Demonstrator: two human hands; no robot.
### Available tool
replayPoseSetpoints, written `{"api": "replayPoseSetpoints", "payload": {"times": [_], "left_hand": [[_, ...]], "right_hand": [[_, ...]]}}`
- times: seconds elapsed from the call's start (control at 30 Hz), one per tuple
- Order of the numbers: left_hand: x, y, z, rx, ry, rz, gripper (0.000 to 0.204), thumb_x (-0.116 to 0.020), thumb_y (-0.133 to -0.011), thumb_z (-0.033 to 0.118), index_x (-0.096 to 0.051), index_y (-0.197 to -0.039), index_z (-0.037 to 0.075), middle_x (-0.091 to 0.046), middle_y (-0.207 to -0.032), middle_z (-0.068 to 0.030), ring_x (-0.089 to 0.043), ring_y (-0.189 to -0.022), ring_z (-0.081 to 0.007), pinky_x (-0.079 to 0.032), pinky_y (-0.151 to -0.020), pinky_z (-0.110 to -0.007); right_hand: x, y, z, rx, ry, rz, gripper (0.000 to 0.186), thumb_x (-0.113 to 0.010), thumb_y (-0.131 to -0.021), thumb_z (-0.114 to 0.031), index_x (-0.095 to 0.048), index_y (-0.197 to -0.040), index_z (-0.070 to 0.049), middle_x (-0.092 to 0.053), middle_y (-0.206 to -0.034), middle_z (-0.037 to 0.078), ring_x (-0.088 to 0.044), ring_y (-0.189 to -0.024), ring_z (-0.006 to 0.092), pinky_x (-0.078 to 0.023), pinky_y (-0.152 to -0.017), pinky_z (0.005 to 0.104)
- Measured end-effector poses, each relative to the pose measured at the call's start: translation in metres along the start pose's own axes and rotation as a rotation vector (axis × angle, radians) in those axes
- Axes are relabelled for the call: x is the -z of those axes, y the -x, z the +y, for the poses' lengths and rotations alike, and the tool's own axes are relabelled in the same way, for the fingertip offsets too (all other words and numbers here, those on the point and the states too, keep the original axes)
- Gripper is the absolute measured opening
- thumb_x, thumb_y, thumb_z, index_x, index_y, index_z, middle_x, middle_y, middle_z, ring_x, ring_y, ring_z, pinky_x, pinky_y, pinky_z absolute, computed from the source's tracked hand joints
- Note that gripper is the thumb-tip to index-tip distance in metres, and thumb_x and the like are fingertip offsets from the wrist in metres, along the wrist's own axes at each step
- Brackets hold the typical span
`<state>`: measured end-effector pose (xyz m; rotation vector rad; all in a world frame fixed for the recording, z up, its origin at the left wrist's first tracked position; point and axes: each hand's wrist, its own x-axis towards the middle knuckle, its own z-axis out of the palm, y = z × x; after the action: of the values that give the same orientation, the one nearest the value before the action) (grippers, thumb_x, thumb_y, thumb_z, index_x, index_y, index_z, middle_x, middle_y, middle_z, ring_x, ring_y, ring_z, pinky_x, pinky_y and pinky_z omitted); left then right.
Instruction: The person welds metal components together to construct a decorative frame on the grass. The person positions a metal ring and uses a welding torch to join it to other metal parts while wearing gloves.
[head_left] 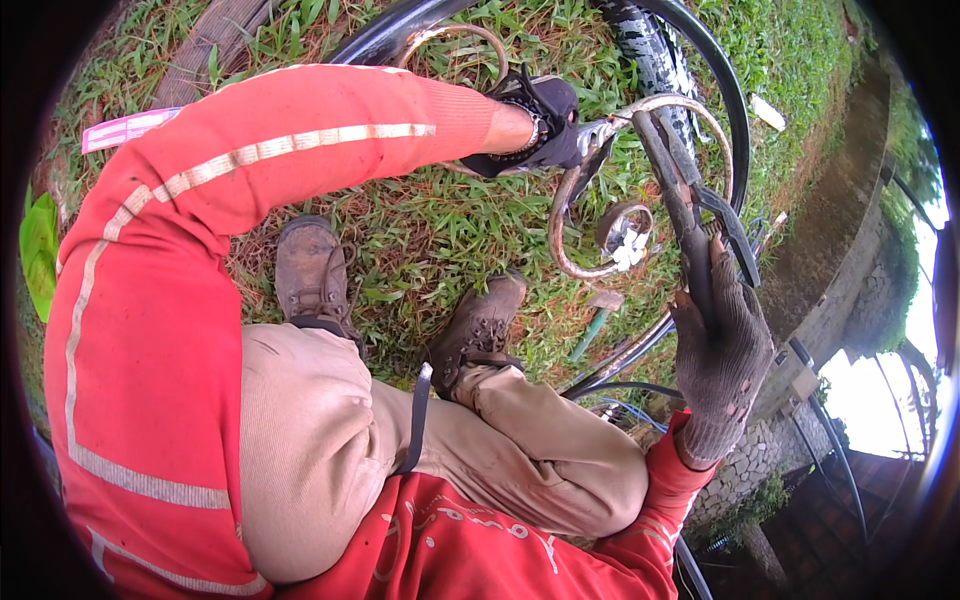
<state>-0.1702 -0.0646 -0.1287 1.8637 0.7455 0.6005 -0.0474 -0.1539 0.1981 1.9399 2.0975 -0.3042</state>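
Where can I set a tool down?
Free: grass between left boot and right boot; grass right of the black hoop, around the white scrap. Crowded: around the metal scroll, between left hand, dark tool and hammer.

Hammer (595, 322) on grass (395, 255), right of boots (478, 325), curled metal (558, 238) seemingly just beyond

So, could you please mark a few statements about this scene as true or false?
1. The right hand holds a black tool. True.
2. The left hand is bare. False: the left hand wears a dark glove.
3. Both boots are brown. True.
4. The hammer's handle is red. False: the hammer has a green handle.
5. The hammer lies to the right of both boots. True.
6. The trousers are blue. False: the trousers are beige.
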Motion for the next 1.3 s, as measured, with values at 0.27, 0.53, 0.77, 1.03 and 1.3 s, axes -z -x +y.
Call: {"api": "replayPoseSetpoints", "payload": {"times": [0.27, 0.53, 0.77, 1.03, 1.3], "left_hand": [[-0.003, 0.001, -0.003, -0.017, -0.048, 0.072, 0.039, -0.075, -0.100, 0.032, -0.077, -0.129, 0.006, -0.081, -0.116, -0.0115, -0.077, -0.100, -0.0240, -0.062, -0.086, -0.039], [-0.007, -0.001, -0.006, -0.041, -0.075, 0.131, 0.038, -0.071, -0.102, 0.030, -0.076, -0.132, 0.007, -0.080, -0.119, -0.0108, -0.077, -0.103, -0.0231, -0.062, -0.087, -0.039], [-0.006, -0.002, -0.014, -0.055, -0.110, 0.183, 0.037, -0.068, -0.105, 0.028, -0.074, -0.135, 0.008, -0.079, -0.121, -0.0103, -0.077, -0.105, -0.0224, -0.063, -0.088, -0.038], [-0.004, -0.009, -0.015, -0.084, -0.130, 0.240, 0.037, -0.064, -0.107, 0.026, -0.072, -0.139, 0.009, -0.079, -0.124, -0.0097, -0.076, -0.108, -0.0215, -0.063, -0.089, -0.038], [-0.007, -0.007, -0.016, -0.090, -0.132, 0.242, 0.037, -0.061, -0.110, 0.024, -0.071, -0.142, 0.010, -0.078, -0.127, -0.0090, -0.076, -0.110, -0.0206, -0.063, -0.090, -0.038]], "right_hand": [[0.001, -0.001, -0.005, -0.065, 0.013, -0.062, 0.065, -0.081, -0.093, -0.002, -0.067, -0.156, -0.010, -0.081, -0.127, 0.018, -0.078, -0.113, 0.0197, -0.060, -0.097, 0.0357], [-0.003, 0.003, 0.004, -0.023, -0.029, -0.005, 0.065, -0.081, -0.089, -0.002, -0.071, -0.152, -0.015, -0.080, -0.125, 0.020, -0.081, -0.111, 0.0356, -0.062, -0.095, 0.0421], [0.005, 0.004, -0.002, -0.032, 0.007, -0.019, 0.068, -0.083, -0.088, -0.002, -0.070, -0.153, -0.017, -0.080, -0.118, 0.018, -0.081, -0.101, 0.0330, -0.062, -0.090, 0.0404], [0.002, 0.005, 0.005, -0.054, -0.090, -0.038, 0.076, -0.087, -0.086, 0.000, -0.068, -0.157, -0.019, -0.078, -0.114, 0.015, -0.078, -0.099, 0.0270, -0.061, -0.088, 0.0405], [0.001, 0.002, 0.003, -0.059, -0.076, -0.023, 0.070, -0.084, -0.086, 0.001, -0.071, -0.152, -0.017, -0.079, -0.129, 0.019, -0.080, -0.116, 0.0310, -0.061, -0.099, 0.0408]]}}
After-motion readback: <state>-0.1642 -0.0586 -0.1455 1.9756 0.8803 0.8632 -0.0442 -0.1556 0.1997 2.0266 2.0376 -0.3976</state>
